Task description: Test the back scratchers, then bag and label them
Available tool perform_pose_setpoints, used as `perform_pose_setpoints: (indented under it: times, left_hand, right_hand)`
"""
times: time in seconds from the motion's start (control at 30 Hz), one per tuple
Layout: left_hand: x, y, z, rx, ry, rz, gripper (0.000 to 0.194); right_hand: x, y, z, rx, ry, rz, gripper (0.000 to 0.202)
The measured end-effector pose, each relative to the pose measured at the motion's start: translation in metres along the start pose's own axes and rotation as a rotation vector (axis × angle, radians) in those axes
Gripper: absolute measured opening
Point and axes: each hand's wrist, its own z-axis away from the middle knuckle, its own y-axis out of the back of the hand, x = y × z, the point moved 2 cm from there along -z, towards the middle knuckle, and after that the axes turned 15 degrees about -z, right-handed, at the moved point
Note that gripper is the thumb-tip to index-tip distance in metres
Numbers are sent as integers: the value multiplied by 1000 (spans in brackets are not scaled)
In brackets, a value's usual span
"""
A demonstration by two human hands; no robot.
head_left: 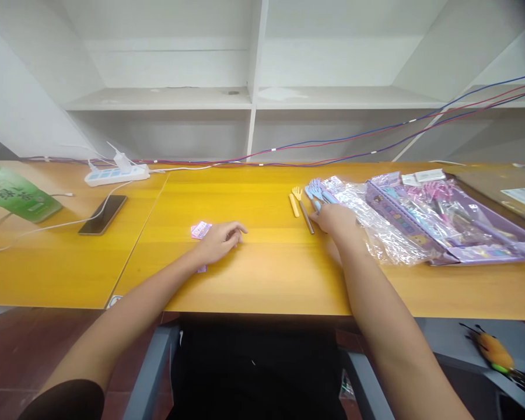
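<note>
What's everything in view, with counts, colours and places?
Shelving: one, white, back
Cables: several, red and blue, desk's back
Desk: yellow-brown, centre
Green packet: one, far left
Power strip: one, white, back left
Phone: one, dark, left
Card: pink, count unclear, by left hand
Stick: one, yellow, centre-right
Fork: one, yellow head, beside stick
Blue forks: count unclear, by right hand
Wrap: clear, right
Box: one, purple, right
Cardboard: brown, far right
Armrests: two, grey, below
Toy: orange-green, lower right
Left hand, right hand: on desk
</note>
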Motion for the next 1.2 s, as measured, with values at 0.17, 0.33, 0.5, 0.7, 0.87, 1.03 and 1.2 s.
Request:
perform_pose_setpoints:
  times: [0.17,0.33,0.5,0.7,0.87,1.03,1.2]
  left_hand:
    - [-3,0,0,1,-12,-27,23]
    - [-2,0,0,-2,-18,-43,23]
    - [0,1,1,-5,-15,-54,23]
    - [1,1,1,-4,-23,-78,23]
    - [3,1,1,-16,-7,-81,23]
    - [3,2,1,-14,-21,-90,23]
    - [2,1,2,2,-40,-115,24]
  right_hand:
    - [2,-2,-3,-12,6,-8,37]
    - [4,-4,-2,5,27,-16,36]
    - [2,1,5,23,43,-25,36]
    - [-8,5,15,-6,246,-133,35]
    - [-34,-5,33,-162,423,-391,37]
    - [-46,-6,42,-206,331,-337,37]
    - [-40,6,43,41,309,-528,35]
